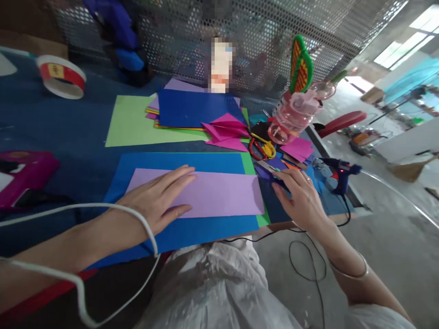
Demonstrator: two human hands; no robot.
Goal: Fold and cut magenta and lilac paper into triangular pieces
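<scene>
Tape roll sits far left on blue table, w/ pink tool nearer the edge below it. White cable loops over the left forearm. Left hand lies flat, fingers spread narrow, palm down on lilac sheet; it grips nothing, just presses. Lilac sheet lies on blue sheet, green strip showing at blue's right edge. Behind: light green sheet, then paper stack w/ dark blue on top, magenta folded paper touching its right side. Scissors just right of that, pink jar behind them. Right hand rests at table's right edge beside the lilac sheet, fingertips on a dark object; can't tell whether it grips it. Glue gun stands near, farther right.
</scene>
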